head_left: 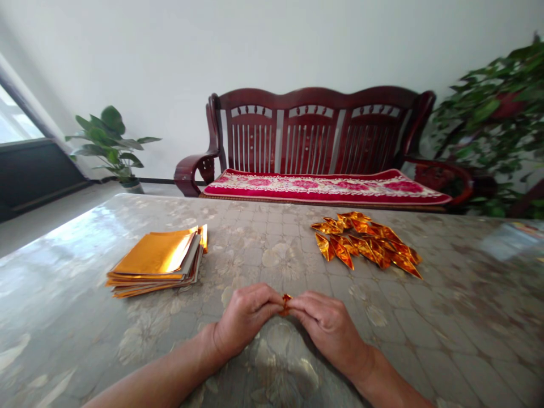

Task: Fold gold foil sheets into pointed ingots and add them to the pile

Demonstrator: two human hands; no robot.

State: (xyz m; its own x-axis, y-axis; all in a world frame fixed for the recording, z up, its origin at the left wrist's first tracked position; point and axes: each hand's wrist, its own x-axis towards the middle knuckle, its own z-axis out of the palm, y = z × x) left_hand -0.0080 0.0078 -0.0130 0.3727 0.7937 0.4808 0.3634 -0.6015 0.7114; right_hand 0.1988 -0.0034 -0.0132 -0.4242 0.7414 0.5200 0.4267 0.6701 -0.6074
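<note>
Near the front of the table, my left hand [250, 313] and my right hand [325, 318] meet with their fingertips pinched on a small piece of gold foil paper [286, 305]. Only a narrow strip of the foil shows between them; the fingers hide the rest, so its full shape cannot be made out. To the left lies a stack of square gold foil sheets [153, 253], slightly uneven at its edges. On the right sits a pile of folded gold foil pieces [368, 241] with pointed ends.
The table [272, 249] has a patterned, glossy covering. Behind it stands a dark red wooden bench [312, 133] with a red floral cushion [323, 186]. A potted plant [111, 144] is at left, a leafy plant [501, 107] at right. A clear plastic item [512, 239] lies near the right edge.
</note>
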